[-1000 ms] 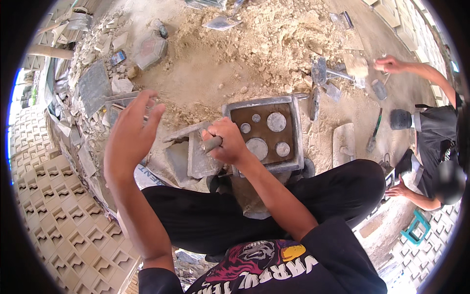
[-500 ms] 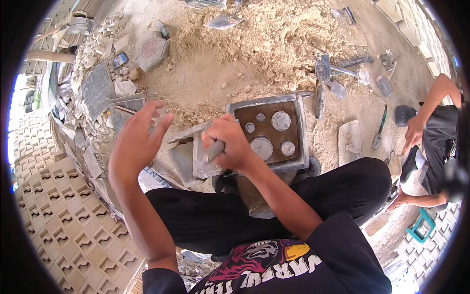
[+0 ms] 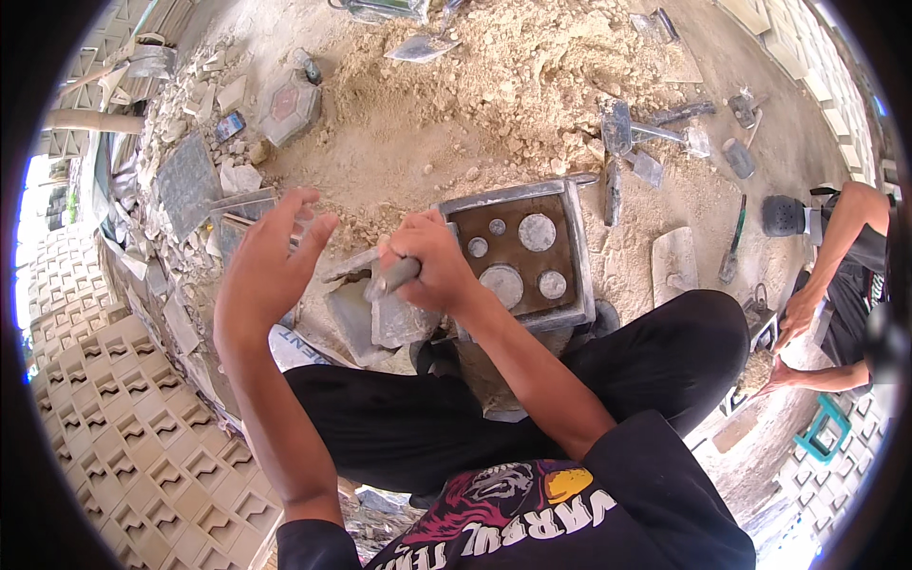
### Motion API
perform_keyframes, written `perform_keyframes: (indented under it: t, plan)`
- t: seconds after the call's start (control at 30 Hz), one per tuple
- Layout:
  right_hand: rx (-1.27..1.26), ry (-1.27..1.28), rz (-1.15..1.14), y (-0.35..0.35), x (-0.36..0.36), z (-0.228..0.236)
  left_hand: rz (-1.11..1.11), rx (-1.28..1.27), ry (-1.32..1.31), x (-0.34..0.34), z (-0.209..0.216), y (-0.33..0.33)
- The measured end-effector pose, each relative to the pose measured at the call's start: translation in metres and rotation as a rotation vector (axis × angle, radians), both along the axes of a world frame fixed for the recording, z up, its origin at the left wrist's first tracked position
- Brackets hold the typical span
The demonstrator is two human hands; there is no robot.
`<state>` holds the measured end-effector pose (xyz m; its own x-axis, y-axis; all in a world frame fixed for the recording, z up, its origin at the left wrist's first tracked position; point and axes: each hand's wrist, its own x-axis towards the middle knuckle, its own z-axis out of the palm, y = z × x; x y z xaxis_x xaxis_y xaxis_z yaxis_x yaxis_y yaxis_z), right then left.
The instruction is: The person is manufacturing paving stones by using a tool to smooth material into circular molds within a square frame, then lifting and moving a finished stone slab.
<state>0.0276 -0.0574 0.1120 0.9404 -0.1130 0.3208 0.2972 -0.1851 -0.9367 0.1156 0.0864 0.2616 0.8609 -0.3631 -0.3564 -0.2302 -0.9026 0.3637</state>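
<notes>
My right hand is wrapped round a grey tool with a rounded, handle-like end; the rest of the tool is hidden by my fist. It hovers over a broken grey slab, just left of a square grey frame. Inside that frame, brown material surrounds several pale round discs, the biggest being an upper disc and a lower disc. My left hand is raised over the rubble at left, fingers apart and slightly bent, with nothing in it.
Sandy rubble spreads beyond the frame. To the right lie a hammer, a pale float and a brush-like tool. A co-worker's hands are busy at far right, near a teal stool. Stacked patterned blocks stand at left.
My right fist has turned, so the tool's grey end now points further left. My left hand has hardly moved. The co-worker's two hands have come closer together.
</notes>
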Motion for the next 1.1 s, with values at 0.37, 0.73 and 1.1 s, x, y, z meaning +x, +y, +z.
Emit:
perform_keyframes:
  t: [0.37,0.73,1.1]
  plan:
    - [-0.025,-0.053,-0.023,-0.005,0.002,0.015,-0.046,0.004,-0.014,-0.004,-0.001,0.007]
    - [0.089,0.296,-0.125,-0.017,0.011,0.008,-0.115,-0.113,-0.2,0.012,0.007,-0.018]
    - [-0.041,0.185,0.06,-0.043,0.013,-0.002,-0.231,0.002,-0.196,0.033,0.002,-0.028]
